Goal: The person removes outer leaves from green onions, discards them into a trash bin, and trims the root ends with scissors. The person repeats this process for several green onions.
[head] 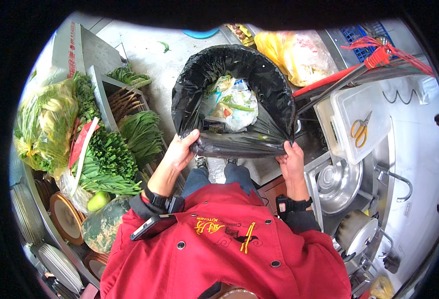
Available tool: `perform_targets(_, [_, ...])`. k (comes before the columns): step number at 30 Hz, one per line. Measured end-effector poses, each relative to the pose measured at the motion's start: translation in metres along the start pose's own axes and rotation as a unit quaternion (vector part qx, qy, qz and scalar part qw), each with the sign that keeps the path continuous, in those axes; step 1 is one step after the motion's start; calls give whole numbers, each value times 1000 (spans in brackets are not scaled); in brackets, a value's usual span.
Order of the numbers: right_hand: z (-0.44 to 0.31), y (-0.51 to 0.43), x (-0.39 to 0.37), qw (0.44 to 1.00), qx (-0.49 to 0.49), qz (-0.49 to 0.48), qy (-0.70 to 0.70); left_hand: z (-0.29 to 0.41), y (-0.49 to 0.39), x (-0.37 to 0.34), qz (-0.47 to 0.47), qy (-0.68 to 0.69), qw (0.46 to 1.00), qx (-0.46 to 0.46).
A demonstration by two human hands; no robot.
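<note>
A round bin lined with a black plastic bag (pixel 238 56) stands in front of me, the bag folded out over its rim. Inside lie crumpled white plastic, green vegetable scraps and other waste (pixel 234 106). My left hand (pixel 180 149) pinches the bag's near edge at the left, thumb on top. At the right of that same edge, my right hand (pixel 291 155) grips the plastic. Between both hands the near edge is stretched taut toward me. The bin's own wall is hidden by the bag.
Left, a shelf holds leafy greens (pixel 107 157), a bagged vegetable bundle (pixel 47 123), a green melon (pixel 103 224) and stacked plates (pixel 66 216). On the right are orange-handled scissors (pixel 360 130) on a clear plastic box (pixel 376 101), a metal basin (pixel 339 185) and a pot (pixel 357 231). A filled yellow bag (pixel 294 56) sits behind the bin.
</note>
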State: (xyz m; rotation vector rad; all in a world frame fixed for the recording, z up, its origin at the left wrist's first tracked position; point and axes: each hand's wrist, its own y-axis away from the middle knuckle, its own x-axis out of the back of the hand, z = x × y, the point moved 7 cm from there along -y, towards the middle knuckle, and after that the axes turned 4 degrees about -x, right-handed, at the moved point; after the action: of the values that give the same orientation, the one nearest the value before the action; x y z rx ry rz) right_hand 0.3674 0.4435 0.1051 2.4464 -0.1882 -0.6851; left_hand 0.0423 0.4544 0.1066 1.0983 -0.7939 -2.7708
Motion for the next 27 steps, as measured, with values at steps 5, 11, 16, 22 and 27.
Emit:
perform_targets(5, [45, 14, 39, 997, -65, 21, 18, -21, 27, 32, 64, -110, 992, 14])
perform_targets(11, [145, 9, 124, 919, -245, 36, 307, -91, 46, 119, 81, -249, 953, 151])
perform_targets(16, [179, -25, 139, 885, -279, 51, 369, -116, 56, 192, 108, -478, 790, 370])
perform_targets(22, [127, -78, 148, 957, -135, 213, 145, -55, -15, 190, 205, -304, 930, 29])
perform_targets(27, [130, -103, 157, 940, -95, 240, 221, -54, -70, 201, 222, -232, 945, -58])
